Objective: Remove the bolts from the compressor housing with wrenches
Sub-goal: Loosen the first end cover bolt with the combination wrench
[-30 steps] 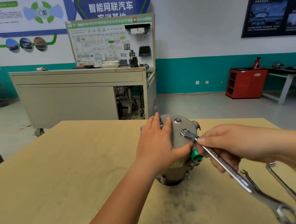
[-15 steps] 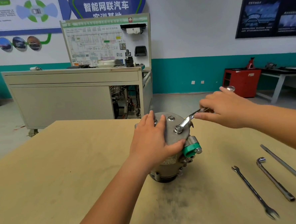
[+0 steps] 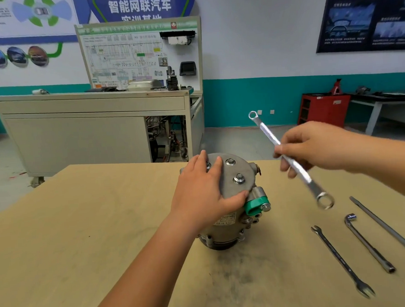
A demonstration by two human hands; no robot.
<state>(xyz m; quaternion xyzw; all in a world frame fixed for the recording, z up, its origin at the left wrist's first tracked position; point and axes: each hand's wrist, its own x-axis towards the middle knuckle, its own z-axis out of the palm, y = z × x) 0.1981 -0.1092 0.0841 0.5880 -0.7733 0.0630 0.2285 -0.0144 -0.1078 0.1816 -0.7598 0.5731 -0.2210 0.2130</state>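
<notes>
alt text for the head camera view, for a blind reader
A person's left hand presses flat on a metal compressor housing standing on a wooden table, while the right hand holds a silver wrench in the air beside it.

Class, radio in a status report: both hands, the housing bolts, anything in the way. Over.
Left hand flat on compressor housing. Right hand grips wrench, off the bolts. Two bolts exposed; third between left fingers.

compressor housing [image 3: 229, 225]: 1 | bolts [image 3: 239, 178] on its top: 3 (one half under a finger) | wrenches: 3 = ring wrench [image 3: 303, 176] + open-end wrench [image 3: 342, 261] + L-shaped socket wrench [image 3: 369, 244] | screwdriver [image 3: 388, 229]: 1 | hands: 2 = left hand [image 3: 199, 191] + right hand [image 3: 315, 148] | worktop [image 3: 83, 231]: 1
</notes>
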